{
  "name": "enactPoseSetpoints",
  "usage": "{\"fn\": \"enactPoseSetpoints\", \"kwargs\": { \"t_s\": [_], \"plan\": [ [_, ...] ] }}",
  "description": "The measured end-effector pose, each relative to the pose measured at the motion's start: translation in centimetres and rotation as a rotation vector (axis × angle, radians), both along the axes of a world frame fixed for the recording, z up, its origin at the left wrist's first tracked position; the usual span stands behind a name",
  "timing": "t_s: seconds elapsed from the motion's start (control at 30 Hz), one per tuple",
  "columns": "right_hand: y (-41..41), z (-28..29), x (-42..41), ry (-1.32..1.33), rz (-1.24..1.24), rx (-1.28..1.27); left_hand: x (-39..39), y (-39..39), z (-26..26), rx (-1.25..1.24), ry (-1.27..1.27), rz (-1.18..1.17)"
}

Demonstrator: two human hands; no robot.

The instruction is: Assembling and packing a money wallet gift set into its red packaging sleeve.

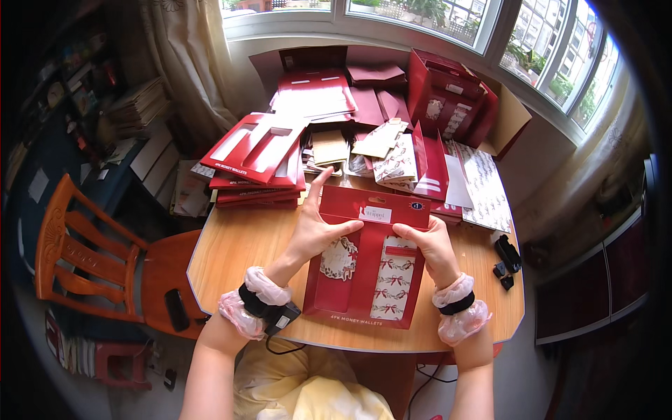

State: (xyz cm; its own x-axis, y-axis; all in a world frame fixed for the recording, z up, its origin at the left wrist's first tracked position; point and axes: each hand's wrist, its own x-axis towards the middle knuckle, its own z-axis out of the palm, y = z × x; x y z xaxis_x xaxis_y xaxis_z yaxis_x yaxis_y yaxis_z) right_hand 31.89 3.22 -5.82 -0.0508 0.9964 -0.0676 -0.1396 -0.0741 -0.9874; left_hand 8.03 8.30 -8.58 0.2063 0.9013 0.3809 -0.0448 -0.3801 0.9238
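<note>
A red cardboard package of money wallets (362, 273) lies near the table's front edge, its hang-hole flap at the far end. Two windows show a wreath-shaped card (339, 258) on the left and a bow-patterned wallet (393, 286) on the right. My left hand (310, 226) presses its thumb on the package's upper left, just below the flap, with the index finger stretched out beyond it. On the upper right, my right hand (433, 247) holds the side edge, its thumb on the front. The fingers beneath are hidden.
Red window sleeves (254, 149) are stacked at the back left. Behind the package lie cream envelopes (329, 147) and patterned wallets (396, 163). An open carton (506, 115) with red packages stands at the back right. Small black objects (507, 254) lie near the right edge; an orange wooden chair (100, 252) stands left.
</note>
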Motion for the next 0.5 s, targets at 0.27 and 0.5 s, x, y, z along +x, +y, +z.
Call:
{"fn": "enactPoseSetpoints", "kwargs": {
  "t_s": [0.27,0.5],
  "plan": [
    [-0.6,-1.1,0.9,0.008,-0.079,-0.012,0.7,-0.3,-0.7,-0.034,0.027,-0.129],
    [-0.7,-0.6,2.0,-0.012,-0.119,0.042,0.2,0.0,-1.1,-0.394,-0.238,-0.319]
  ]
}}
